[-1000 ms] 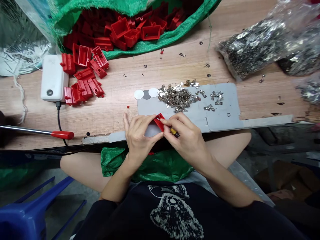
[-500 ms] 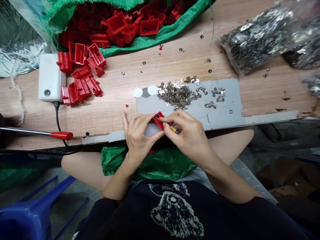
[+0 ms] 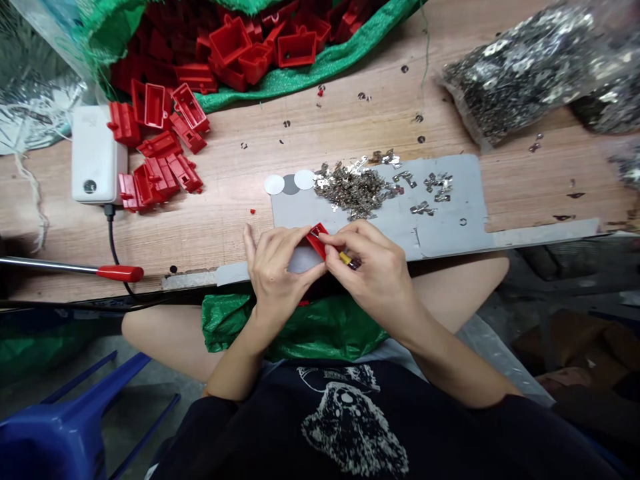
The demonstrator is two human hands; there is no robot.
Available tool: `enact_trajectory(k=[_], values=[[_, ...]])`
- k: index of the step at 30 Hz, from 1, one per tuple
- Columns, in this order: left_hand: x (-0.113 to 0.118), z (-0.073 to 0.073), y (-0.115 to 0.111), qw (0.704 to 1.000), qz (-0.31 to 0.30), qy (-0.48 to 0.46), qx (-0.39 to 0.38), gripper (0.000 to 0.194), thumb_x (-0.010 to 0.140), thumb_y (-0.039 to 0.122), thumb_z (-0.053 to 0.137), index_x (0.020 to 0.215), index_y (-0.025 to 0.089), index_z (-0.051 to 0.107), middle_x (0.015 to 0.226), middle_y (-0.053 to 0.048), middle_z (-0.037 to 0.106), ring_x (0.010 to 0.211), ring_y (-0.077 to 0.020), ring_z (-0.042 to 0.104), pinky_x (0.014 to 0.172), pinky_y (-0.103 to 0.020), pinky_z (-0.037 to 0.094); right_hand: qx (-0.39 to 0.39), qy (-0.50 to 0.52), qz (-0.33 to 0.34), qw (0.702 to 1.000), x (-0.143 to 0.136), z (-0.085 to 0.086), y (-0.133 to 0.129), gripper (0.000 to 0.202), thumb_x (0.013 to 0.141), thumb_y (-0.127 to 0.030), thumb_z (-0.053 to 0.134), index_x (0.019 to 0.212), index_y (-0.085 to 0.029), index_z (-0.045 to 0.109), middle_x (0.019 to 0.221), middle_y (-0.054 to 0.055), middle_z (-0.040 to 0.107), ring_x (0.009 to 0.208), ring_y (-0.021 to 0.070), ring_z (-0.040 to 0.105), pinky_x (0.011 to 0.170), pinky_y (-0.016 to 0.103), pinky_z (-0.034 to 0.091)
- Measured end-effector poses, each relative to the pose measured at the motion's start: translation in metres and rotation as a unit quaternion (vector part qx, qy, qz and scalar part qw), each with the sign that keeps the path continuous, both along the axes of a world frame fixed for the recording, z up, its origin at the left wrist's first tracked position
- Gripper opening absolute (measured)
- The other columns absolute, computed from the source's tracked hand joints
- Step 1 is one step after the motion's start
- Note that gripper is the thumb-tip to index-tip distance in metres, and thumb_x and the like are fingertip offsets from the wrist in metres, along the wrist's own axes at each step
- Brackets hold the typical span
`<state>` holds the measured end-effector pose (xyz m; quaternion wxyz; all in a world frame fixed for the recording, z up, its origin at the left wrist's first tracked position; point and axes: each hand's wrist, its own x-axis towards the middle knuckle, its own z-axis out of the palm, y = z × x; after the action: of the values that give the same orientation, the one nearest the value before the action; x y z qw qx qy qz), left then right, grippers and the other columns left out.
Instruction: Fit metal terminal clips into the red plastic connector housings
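Observation:
My left hand point(image 3: 274, 267) grips a small red box point(image 3: 317, 241) between thumb and fingertips, its open side facing up. My right hand point(image 3: 373, 260) is closed around a thin tool with a yellow and dark handle point(image 3: 349, 259), and the metal tip reaches into the red box. Both hands are over the front edge of a grey mat point(image 3: 445, 223). Just beyond them on the mat lies a pile of small metal pieces point(image 3: 356, 190), with a few loose ones to its right.
A green sack point(image 3: 300, 81) of red boxes lies at the back left, with loose red boxes point(image 3: 160, 175) beside a white device point(image 3: 97, 157). Bags of metal parts point(image 3: 515, 80) lie at the right. A red-handled lever point(image 3: 120, 273) juts in from the left.
The tool and the fingertips of my right hand have shifted very slightly left at the red box. My left hand keeps its grip. The camera view has moved a little.

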<state>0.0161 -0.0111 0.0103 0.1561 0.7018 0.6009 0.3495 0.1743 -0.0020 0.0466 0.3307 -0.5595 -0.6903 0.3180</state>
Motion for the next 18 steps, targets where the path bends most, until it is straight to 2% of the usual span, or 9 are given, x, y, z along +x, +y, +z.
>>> enact_trajectory(k=[8,14,18], values=[[0.0,0.0,0.001,1.0,0.002,-0.008,0.007,0.035,0.086,0.039,0.079,0.117,0.026,0.069,0.107,-0.002,0.078,0.105,-0.0219,0.07,0.129,-0.06,0.018,0.019,-0.003,0.001,1.0,-0.003,0.0,0.0,0.019,0.094,-0.01,0.057,0.103,-0.019,0.072,0.089,0.004,0.06,0.074,0.014,0.061,0.068,0.028,0.053],[-0.001,0.001,0.001,1.0,-0.007,-0.014,0.011,0.033,0.088,0.037,0.076,0.118,0.024,0.069,0.107,-0.002,0.078,0.105,-0.0215,0.069,0.128,-0.059,0.02,0.063,-0.083,0.008,0.995,-0.01,-0.003,0.0,0.018,0.097,-0.01,0.054,0.097,-0.016,0.071,0.089,0.005,0.062,0.074,0.015,0.062,0.067,0.029,0.053],[-0.002,-0.001,0.0,1.0,-0.006,-0.012,0.011,0.034,0.087,0.036,0.077,0.118,0.024,0.069,0.108,-0.002,0.078,0.107,-0.0219,0.069,0.128,-0.059,0.02,0.072,-0.083,0.007,0.994,-0.01,-0.007,0.0,0.016,0.094,-0.01,0.055,0.096,-0.016,0.07,0.09,0.006,0.063,0.074,0.0158,0.062,0.067,0.03,0.053]])
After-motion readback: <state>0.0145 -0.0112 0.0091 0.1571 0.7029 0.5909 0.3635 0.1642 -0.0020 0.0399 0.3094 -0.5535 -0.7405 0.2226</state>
